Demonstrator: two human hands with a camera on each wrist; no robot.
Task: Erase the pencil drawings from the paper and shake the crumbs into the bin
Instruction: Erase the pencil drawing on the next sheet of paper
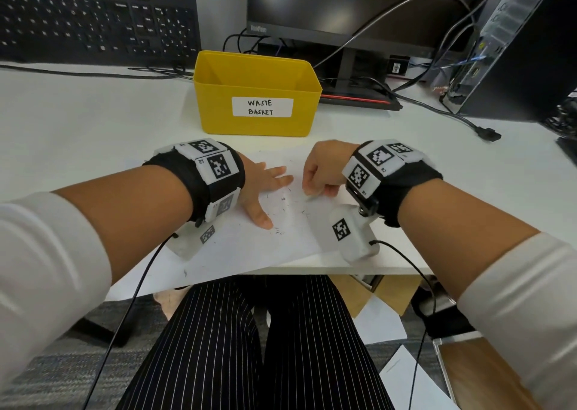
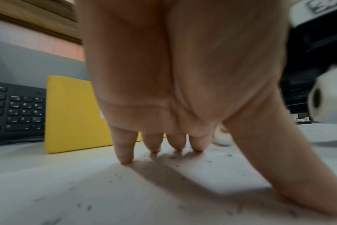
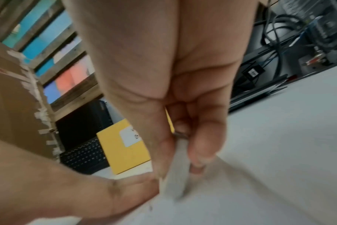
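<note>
Yellow bin (image 1: 256, 94) sits straight beyond the paper (image 1: 249, 247); left hand (image 1: 262, 188) flat, pinning it; right hand (image 1: 321, 172) pinching an eraser (image 3: 176, 172).

We see a sheet of paper (image 1: 237, 247) lying on the white desk (image 1: 78, 122) at the middle of the frame, its near edge hanging past the desk edge. Our left hand (image 1: 262, 191) lies flat on it with fingers spread. Just right of it, our right hand (image 1: 324, 169) is curled, fingertips down on the sheet; what it pinches is too small to tell. Dark crumbs (image 1: 276, 230) are scattered between and below the hands. Above them stands a yellow bin (image 1: 256, 94) labelled WASTE BASKET. A keyboard (image 1: 93, 22) fills the upper left, a monitor (image 1: 343, 3) the upper middle.
</note>
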